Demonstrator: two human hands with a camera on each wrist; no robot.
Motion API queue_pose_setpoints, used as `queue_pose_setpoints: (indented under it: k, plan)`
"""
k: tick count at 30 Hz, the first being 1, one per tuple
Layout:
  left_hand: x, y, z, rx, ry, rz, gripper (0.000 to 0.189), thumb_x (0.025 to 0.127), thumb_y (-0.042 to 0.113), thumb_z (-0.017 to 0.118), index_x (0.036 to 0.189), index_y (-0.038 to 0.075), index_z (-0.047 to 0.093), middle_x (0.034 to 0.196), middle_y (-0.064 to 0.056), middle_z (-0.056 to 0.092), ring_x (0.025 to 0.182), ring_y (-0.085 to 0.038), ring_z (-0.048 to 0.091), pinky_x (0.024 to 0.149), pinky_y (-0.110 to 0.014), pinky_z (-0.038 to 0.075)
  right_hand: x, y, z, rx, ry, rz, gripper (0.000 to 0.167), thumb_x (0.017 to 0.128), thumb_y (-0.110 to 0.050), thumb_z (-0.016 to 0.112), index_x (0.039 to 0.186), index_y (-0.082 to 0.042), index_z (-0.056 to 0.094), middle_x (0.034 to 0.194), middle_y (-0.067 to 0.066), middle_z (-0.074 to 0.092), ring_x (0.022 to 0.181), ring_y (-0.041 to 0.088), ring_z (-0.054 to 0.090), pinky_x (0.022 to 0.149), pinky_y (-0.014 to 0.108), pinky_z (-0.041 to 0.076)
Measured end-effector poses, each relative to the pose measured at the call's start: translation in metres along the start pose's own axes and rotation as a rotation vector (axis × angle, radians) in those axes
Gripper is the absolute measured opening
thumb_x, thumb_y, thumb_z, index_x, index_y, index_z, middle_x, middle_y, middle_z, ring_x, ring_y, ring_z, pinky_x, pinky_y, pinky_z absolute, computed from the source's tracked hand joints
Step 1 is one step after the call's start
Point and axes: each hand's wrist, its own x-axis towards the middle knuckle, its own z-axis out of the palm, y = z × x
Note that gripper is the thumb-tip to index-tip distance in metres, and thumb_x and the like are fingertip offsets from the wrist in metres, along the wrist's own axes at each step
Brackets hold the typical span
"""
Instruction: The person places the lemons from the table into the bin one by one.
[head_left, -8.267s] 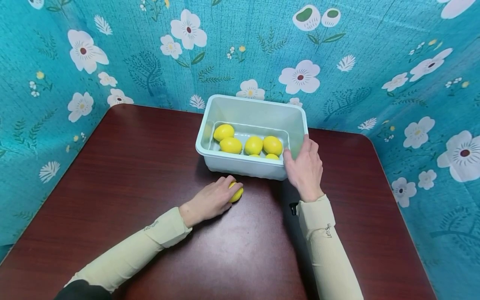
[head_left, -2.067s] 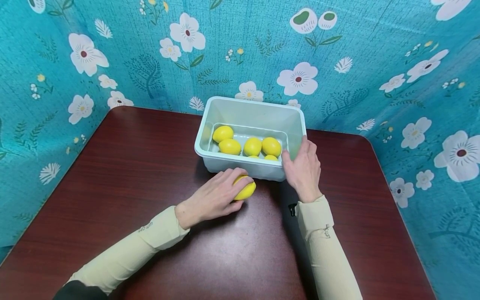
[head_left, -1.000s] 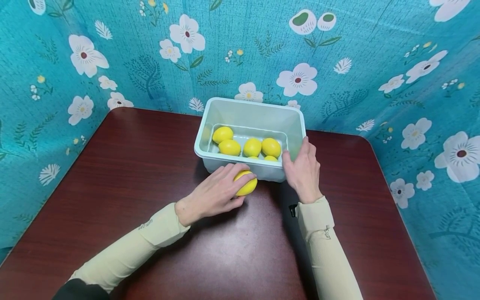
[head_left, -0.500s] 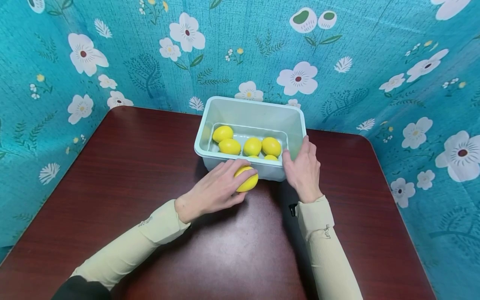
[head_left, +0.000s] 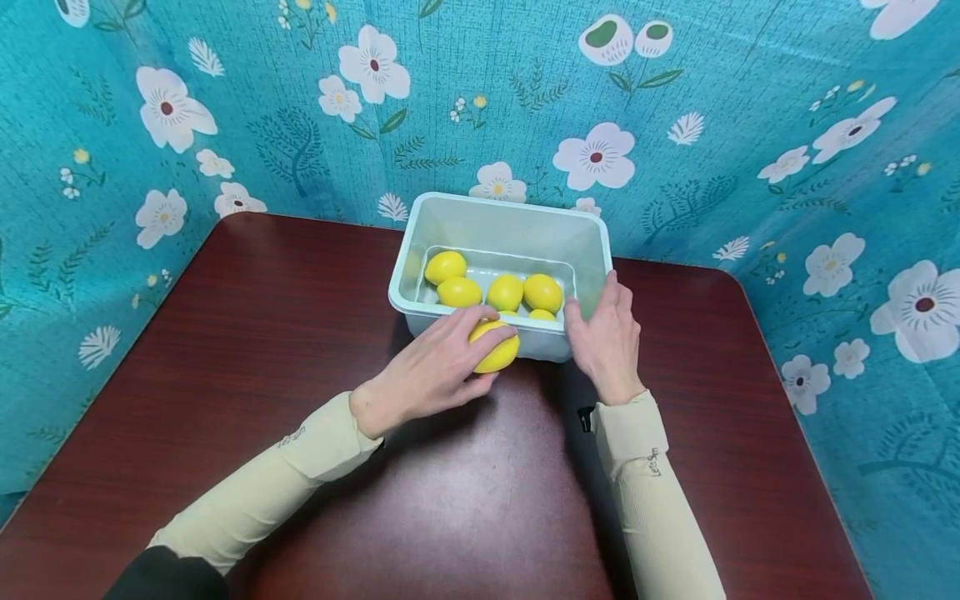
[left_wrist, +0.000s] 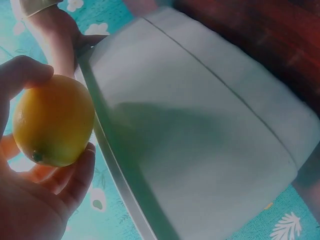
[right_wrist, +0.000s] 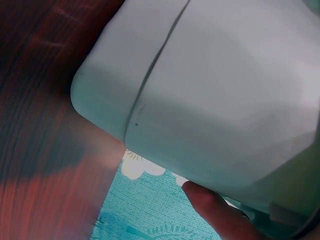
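Note:
A pale mint-green plastic bin (head_left: pixel 487 318) stands at the back middle of the table, with several yellow lemons (head_left: pixel 506 293) on its floor. My left hand (head_left: pixel 431 371) grips another lemon (head_left: pixel 497 348) between fingers and thumb, raised in front of the bin's near wall and close to its rim. In the left wrist view that lemon (left_wrist: pixel 55 120) sits at the rim's height beside the bin's wall (left_wrist: pixel 170 115). My right hand (head_left: pixel 607 342) holds the bin's right end by the rim, thumb on the near side. A finger (right_wrist: pixel 210 210) of it shows under the rim in the right wrist view.
The dark red-brown table (head_left: pixel 300 333) reaches back to a teal floral curtain (head_left: pixel 465 100), which stands close behind the bin and along both sides. A small black clip (head_left: pixel 586 419) shows at the right wrist.
Over these frames my left hand gripped a lemon on the table in front of the bin and lifted it up and slightly right toward the rim. My right hand stayed at the bin's right end.

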Motion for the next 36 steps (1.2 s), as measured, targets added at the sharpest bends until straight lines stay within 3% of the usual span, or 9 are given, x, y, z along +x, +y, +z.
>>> queue_pose_setpoints:
  k: [20, 36]
  plan:
    - [0.006, -0.004, -0.008, 0.008, 0.017, 0.035, 0.053, 0.085, 0.027, 0.07, 0.133, 0.015, 0.053, 0.127, -0.01, 0.057, 0.11, -0.023, 0.053, 0.093, -0.036, 0.046, 0.0, -0.001, 0.0, 0.006, 0.005, -0.004, 0.077, 0.094, -0.044, 0.045, 0.153, -0.002, 0.019, 0.146, 0.024, 0.036, 0.108, 0.047, 0.054, 0.096, 0.059, 0.044]
    - [0.01, -0.006, -0.011, 0.034, 0.059, 0.004, 0.048, 0.086, 0.026, 0.067, 0.132, 0.015, 0.054, 0.131, -0.009, 0.057, 0.114, -0.025, 0.053, 0.092, -0.039, 0.047, 0.0, -0.001, 0.0, -0.004, 0.003, 0.002, 0.078, 0.094, -0.045, 0.045, 0.153, -0.002, 0.019, 0.146, 0.024, 0.036, 0.109, 0.047, 0.053, 0.095, 0.059, 0.044]
